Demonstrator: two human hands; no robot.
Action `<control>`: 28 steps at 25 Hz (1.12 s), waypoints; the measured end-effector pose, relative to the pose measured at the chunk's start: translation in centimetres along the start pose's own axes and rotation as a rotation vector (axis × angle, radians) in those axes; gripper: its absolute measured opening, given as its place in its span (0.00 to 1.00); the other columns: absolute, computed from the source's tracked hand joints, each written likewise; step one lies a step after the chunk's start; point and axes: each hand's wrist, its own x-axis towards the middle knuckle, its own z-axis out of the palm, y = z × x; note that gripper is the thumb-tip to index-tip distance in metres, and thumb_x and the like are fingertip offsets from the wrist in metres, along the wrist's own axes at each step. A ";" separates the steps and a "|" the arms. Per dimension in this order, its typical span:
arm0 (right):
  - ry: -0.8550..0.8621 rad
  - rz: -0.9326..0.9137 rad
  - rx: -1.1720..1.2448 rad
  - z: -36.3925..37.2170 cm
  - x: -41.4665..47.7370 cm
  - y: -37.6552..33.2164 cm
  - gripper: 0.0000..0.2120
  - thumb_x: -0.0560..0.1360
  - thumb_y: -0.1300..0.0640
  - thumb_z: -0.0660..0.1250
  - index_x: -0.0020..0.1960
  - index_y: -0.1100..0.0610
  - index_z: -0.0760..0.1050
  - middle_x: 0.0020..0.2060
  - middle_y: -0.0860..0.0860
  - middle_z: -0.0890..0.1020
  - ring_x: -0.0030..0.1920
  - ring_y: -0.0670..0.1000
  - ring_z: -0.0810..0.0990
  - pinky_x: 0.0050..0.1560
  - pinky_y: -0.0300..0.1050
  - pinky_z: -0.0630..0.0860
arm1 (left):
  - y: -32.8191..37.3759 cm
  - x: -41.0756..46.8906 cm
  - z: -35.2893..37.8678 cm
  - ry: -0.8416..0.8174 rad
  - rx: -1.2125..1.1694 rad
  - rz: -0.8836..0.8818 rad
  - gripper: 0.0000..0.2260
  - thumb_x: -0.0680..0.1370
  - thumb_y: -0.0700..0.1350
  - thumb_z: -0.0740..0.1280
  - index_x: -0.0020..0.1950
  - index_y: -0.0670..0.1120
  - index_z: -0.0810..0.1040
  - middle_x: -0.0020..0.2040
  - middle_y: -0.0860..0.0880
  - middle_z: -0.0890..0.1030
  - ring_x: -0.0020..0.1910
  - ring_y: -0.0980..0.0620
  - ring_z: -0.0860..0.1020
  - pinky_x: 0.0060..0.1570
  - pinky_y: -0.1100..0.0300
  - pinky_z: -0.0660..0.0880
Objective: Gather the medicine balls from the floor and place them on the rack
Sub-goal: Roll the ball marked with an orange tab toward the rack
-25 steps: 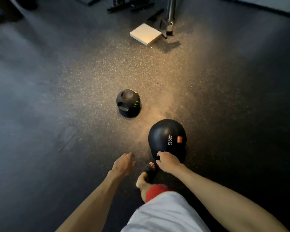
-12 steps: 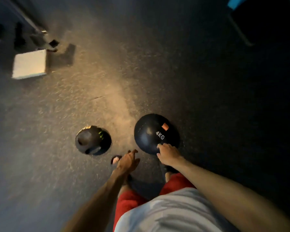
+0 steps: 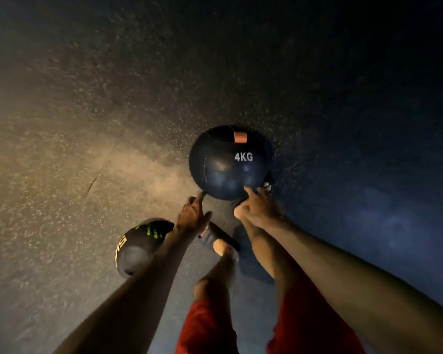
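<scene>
A dark round medicine ball (image 3: 229,162) marked 4KG, with a small orange tag, rests on the speckled rubber floor in the middle of the view. My right hand (image 3: 257,205) touches its near lower edge with the fingers spread against it. My left hand (image 3: 193,214) reaches toward the ball's near left side, fingers apart, one fingertip at its edge. A second, smaller black ball (image 3: 138,245) with green and yellow markings lies lower left, partly hidden behind my left forearm. No rack is in view.
My legs in red shorts and a dark sandal (image 3: 216,237) stand just behind the 4KG ball. A seam (image 3: 100,169) runs across the floor mat at the left. The right side of the floor lies in deep shadow.
The view has swung right and closer: the white block and frame at upper left are gone. My left hand has come up to the 4KG ball's edge; my right hand stays on it.
</scene>
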 end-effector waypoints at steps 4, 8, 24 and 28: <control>0.054 0.058 0.065 7.7 7.8 -0.2 0.44 0.77 0.48 0.68 0.81 0.43 0.40 0.80 0.58 0.42 0.80 0.63 0.44 0.77 0.62 0.50 | -4.0 8.6 2.3 0.004 0.038 0.043 0.36 0.80 0.48 0.67 0.82 0.55 0.49 0.77 0.41 0.62 0.72 0.39 0.67 0.70 0.46 0.68; 0.164 0.075 0.063 13.7 14.3 -0.6 0.46 0.79 0.46 0.65 0.81 0.51 0.33 0.78 0.66 0.35 0.79 0.67 0.39 0.78 0.66 0.51 | -7.5 16.5 5.4 0.007 0.067 0.097 0.38 0.79 0.47 0.68 0.82 0.56 0.48 0.78 0.42 0.60 0.75 0.39 0.64 0.71 0.46 0.66; 0.707 0.228 0.494 -11.5 35.1 5.0 0.32 0.83 0.41 0.56 0.81 0.53 0.53 0.79 0.61 0.56 0.78 0.63 0.56 0.76 0.62 0.60 | 9.4 35.7 0.5 0.178 0.181 0.417 0.47 0.69 0.75 0.61 0.79 0.65 0.37 0.81 0.40 0.36 0.80 0.36 0.39 0.74 0.32 0.42; 0.704 -0.016 0.435 -7.7 33.2 6.4 0.39 0.81 0.42 0.62 0.82 0.51 0.44 0.81 0.60 0.43 0.80 0.64 0.46 0.76 0.64 0.59 | 19.9 42.4 -4.7 0.215 0.113 0.393 0.43 0.76 0.58 0.71 0.80 0.63 0.44 0.81 0.41 0.39 0.80 0.38 0.38 0.76 0.35 0.45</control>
